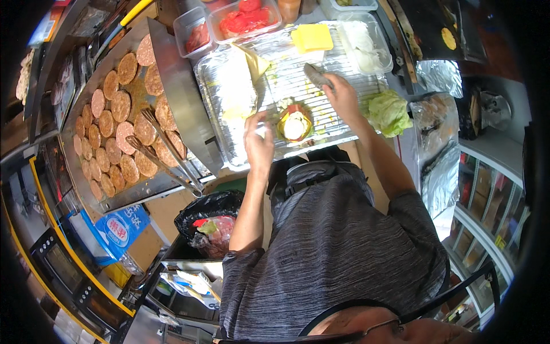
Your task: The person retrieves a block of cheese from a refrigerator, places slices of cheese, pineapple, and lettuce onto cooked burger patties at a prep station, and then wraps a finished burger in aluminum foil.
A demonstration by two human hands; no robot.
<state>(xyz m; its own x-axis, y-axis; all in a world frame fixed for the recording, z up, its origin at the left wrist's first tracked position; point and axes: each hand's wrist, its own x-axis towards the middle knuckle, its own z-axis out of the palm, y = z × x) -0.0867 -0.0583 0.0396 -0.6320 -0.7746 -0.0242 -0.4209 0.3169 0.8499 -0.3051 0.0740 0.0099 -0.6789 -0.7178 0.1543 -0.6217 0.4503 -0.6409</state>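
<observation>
My right hand [343,96] grips what looks like a short, broad-bladed knife [317,76], its blade pointing to the upper left over a wire rack [324,101]. Below it on the rack is a round layered burger stack [295,124]; a pale slice, washed out by glare, tops red and green layers. My left hand [258,144] hovers at the stack's left side, holding nothing, with thumb and fingers apart. Yellow cheese slices [313,38] lie at the rack's far side. Folded tan paper [256,64] stands farther left. A lettuce head [389,112] rests beyond my right forearm.
At left, a griddle [139,96] carries many patties [121,105] and metal tongs [165,150]. Tubs of sliced tomato [247,21], reddish slices [198,38] and white onion [365,47] line the far side. A black-bagged bin [206,202] stands below the griddle; foil packets [440,176] lie right.
</observation>
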